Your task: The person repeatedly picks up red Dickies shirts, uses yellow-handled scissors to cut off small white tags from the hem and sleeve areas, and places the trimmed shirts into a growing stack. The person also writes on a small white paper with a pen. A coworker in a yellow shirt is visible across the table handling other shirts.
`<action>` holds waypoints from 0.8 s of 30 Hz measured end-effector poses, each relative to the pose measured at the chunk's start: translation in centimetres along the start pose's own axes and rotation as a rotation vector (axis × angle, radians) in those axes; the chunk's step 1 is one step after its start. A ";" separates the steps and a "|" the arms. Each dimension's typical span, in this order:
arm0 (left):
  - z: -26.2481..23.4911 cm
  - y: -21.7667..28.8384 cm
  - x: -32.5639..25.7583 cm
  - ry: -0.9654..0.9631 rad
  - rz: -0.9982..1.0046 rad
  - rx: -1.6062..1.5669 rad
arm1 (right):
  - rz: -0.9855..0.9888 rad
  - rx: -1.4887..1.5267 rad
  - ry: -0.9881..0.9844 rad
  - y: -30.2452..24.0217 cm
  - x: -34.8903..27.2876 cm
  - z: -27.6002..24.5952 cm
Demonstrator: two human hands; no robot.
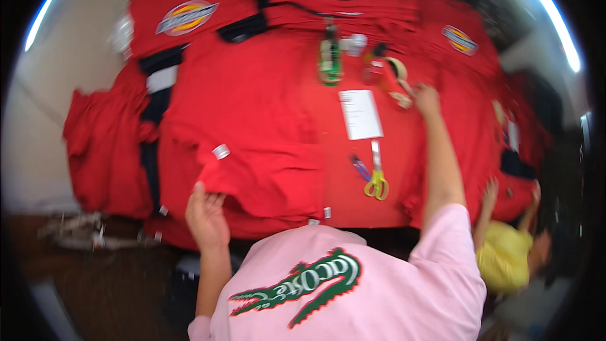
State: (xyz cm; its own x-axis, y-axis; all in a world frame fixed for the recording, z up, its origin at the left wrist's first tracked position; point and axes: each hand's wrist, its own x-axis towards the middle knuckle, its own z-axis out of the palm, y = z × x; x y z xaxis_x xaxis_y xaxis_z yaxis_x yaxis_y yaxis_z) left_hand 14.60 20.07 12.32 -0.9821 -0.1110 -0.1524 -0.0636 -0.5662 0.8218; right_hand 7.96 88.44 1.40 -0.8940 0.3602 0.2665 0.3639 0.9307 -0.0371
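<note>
My left hand (208, 220) is at the near left corner of a red garment (246, 113) spread over a stack, and its fingertips grip the lifted edge. A small white label (221, 151) shows on the cloth just beyond. My right arm reaches far right, where my right hand (428, 100) is beside a roll of tape (398, 71) and a small blurred item (401, 99). Motion blurs its fingers, so I cannot make out a grip. Yellow-handled scissors (377, 183) and a small blue tool (360, 168) lie on the red surface between my arms.
A white paper sheet (361, 115) lies mid-table, with a green bottle (329, 57) beyond it. Stacks of red garments (189, 16) with printed badges line the far side. More red cloth (104, 151) is piled left. At the right, a person in yellow (503, 256) has both hands on red cloth.
</note>
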 end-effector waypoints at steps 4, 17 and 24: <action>0.4 0.4 -1.1 0.014 0.063 -0.065 | 0.077 0.399 -0.203 3.7 1.5 1.9; 2.8 0.7 -3.3 0.100 0.198 -0.062 | 0.098 0.706 -0.193 3.9 2.0 1.9; 3.6 1.5 -3.2 0.115 0.217 -0.087 | 0.239 0.858 -0.100 4.8 -0.6 3.4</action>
State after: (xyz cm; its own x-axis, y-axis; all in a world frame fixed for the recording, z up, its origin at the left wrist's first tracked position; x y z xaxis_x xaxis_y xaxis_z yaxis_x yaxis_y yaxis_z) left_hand 17.01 22.52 16.04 -0.9442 -0.3265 -0.0434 0.1664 -0.5864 0.7927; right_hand 9.37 92.91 -2.18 -0.8528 0.5167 0.0755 0.2585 0.5433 -0.7988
